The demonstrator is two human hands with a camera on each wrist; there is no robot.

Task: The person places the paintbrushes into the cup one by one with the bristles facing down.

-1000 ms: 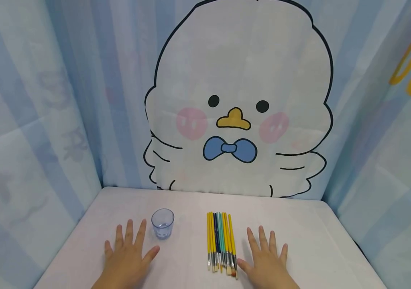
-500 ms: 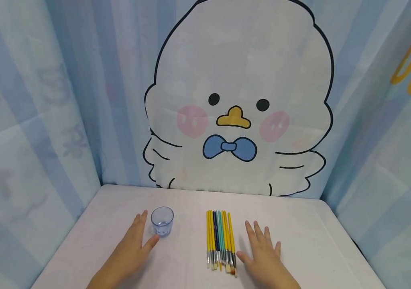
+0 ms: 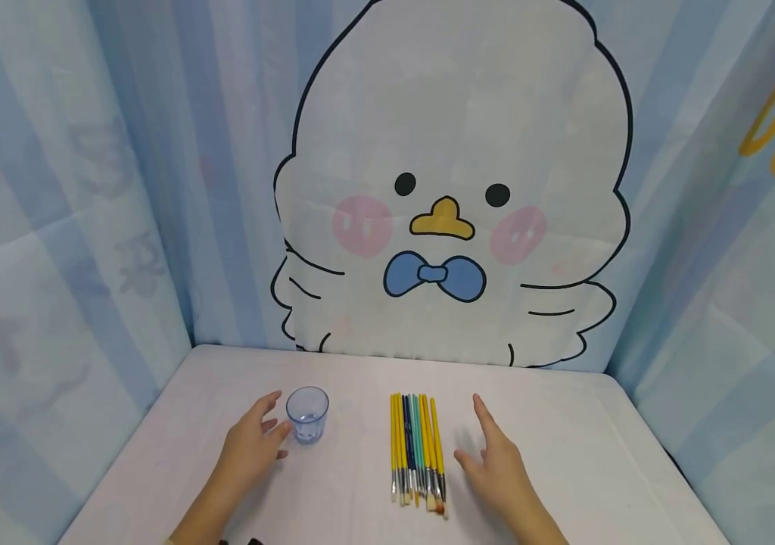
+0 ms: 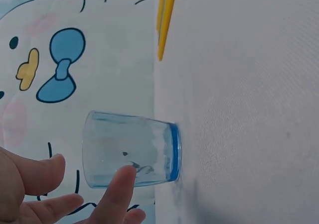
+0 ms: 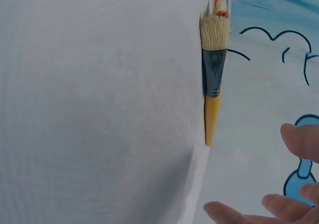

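Observation:
A clear bluish cup (image 3: 307, 416) stands upright on the white table, left of centre. My left hand (image 3: 249, 446) is just left of it, fingers loosely bent and thumb apart, holding nothing. In the left wrist view the fingertips overlap the lower side of the cup (image 4: 132, 149); I cannot tell whether they touch it. Several paintbrushes (image 3: 418, 446) lie side by side in a row, bristles toward me, with yellow, dark blue and teal handles. To their right hovers my right hand (image 3: 499, 469), index finger extended, nothing in it. A wide brush (image 5: 214, 59) shows in the right wrist view.
The white table (image 3: 599, 454) has rounded far corners. Behind it hangs a striped blue curtain (image 3: 224, 189) with a cartoon duck (image 3: 442, 227) printed on it. More curtain (image 3: 40, 303) encloses the left and right sides.
Both hands, earlier flat with fingers spread on the table, have lifted and turned onto their sides. The left hand's fingers have bent beside the cup. Cup and paintbrushes have stayed in place.

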